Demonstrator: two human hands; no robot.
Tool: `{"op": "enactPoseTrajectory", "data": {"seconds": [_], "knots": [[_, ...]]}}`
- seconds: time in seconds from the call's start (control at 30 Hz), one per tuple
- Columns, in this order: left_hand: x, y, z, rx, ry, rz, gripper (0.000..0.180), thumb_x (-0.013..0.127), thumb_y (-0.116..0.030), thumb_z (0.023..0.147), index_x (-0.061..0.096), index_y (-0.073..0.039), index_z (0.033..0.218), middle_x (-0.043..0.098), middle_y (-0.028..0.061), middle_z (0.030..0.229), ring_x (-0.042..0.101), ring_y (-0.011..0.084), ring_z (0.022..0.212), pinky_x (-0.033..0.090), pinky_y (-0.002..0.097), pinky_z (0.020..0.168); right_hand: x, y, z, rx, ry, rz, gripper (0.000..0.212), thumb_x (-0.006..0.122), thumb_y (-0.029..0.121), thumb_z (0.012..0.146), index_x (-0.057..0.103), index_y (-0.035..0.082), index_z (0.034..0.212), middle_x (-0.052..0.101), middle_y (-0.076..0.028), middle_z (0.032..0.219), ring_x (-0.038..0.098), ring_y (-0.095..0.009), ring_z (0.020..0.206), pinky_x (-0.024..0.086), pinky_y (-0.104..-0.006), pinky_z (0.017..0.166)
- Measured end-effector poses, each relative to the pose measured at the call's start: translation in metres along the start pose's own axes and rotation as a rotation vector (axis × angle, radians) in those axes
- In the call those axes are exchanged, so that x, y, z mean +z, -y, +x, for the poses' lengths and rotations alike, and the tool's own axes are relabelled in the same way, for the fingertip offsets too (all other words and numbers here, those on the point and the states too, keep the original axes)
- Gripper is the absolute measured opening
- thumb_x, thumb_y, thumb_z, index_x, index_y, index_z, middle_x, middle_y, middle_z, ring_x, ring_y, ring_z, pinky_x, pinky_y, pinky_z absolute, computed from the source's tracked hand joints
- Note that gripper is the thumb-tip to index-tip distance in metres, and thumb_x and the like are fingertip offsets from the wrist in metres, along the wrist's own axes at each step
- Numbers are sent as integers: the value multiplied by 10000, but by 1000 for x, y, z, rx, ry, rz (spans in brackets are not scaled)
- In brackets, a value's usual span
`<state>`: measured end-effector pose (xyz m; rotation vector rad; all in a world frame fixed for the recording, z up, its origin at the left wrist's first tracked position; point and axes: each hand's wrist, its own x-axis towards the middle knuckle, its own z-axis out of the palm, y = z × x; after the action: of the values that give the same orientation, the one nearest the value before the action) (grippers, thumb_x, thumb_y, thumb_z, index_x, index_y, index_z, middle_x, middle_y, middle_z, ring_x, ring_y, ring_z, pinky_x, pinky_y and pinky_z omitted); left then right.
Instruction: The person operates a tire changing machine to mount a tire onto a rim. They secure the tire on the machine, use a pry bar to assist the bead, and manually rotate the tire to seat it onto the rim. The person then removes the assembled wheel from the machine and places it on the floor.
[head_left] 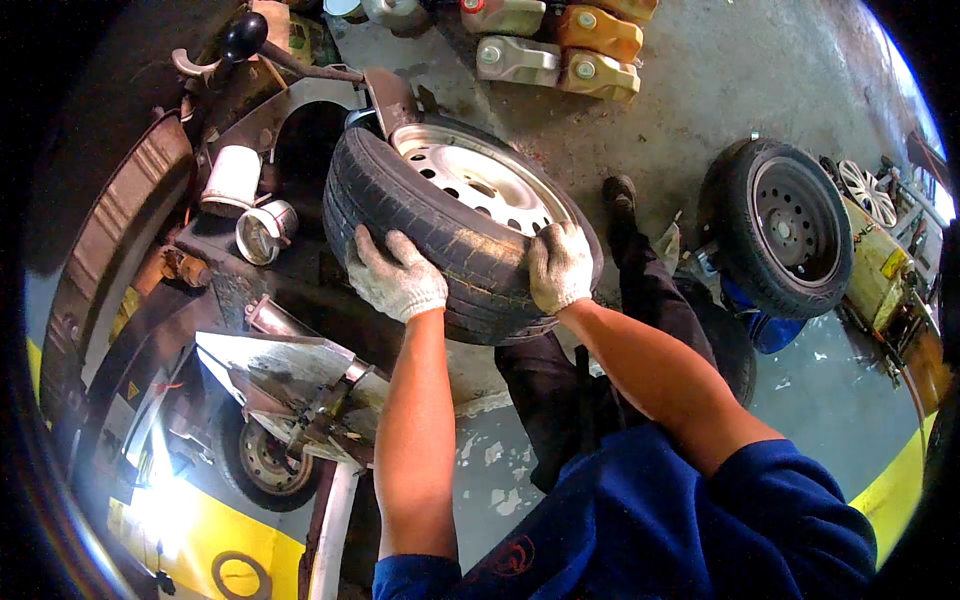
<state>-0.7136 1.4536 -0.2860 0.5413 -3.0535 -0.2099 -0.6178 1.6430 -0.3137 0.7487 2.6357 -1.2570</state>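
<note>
A tilted wheel (470,235), a black tyre around a pale steel rim with round holes, stands in front of me, its rim side facing up and away. My left hand (393,275), in a whitish knitted glove, rests against the tread with its fingers spread. Over the right sidewall, beside the rim edge, my right hand (560,265) is closed on the tyre, its fingertips turned out of sight. It wears a similar glove. The far side of the wheel touches or nearly touches a curved metal arm (388,98) of a workshop machine; the exact contact is hidden.
A white bucket (232,180) and an open tin (266,232) stand left of the wheel. A black-knobbed lever (245,37) rises behind them. Several plastic jugs (600,40) sit at the back. Another wheel (790,225) stands at right; a metal plate (270,360) juts out lower left.
</note>
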Motion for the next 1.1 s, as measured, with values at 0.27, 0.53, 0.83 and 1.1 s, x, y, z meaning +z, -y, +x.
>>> {"op": "enactPoseTrajectory", "data": {"seconds": [0.27, 0.53, 0.83, 1.1], "knots": [[1, 19, -5, 79, -22, 3, 508, 576, -420, 1001, 607, -22, 1316, 585, 263, 1304, 543, 455, 1211, 432, 549, 1048, 1, -17, -5, -92, 207, 59, 164, 617, 195, 926, 634, 33, 946, 581, -224, 962, 576, -442, 953, 477, -529, 838], [6, 26, -3, 140, -58, 30, 450, 616, -341, 978, 587, -14, 1285, 599, 250, 1265, 568, 458, 1143, 455, 583, 985, 1, -13, -9, -58, 242, 75, 179, 622, 187, 920, 645, 16, 964, 580, -234, 978, 579, -442, 949, 482, -524, 842], [4, 13, -4, 54, -26, -21, 500, 607, -407, 975, 634, -36, 1309, 592, 258, 1266, 548, 449, 1201, 434, 551, 1044, 14, -44, 48, -52, 309, 127, 230, 737, 226, 888, 720, 68, 1054, 703, -211, 1021, 687, -406, 979, 553, -476, 867], [0, 19, 5, 12, -47, -18, 503, 626, -419, 962, 644, -38, 1290, 603, 249, 1244, 562, 445, 1176, 452, 550, 1024, -32, 172, 245, -440, -49, 211, 256, 656, 207, 945, 707, 25, 1119, 723, -164, 974, 681, -305, 850, 555, -430, 815]]}}
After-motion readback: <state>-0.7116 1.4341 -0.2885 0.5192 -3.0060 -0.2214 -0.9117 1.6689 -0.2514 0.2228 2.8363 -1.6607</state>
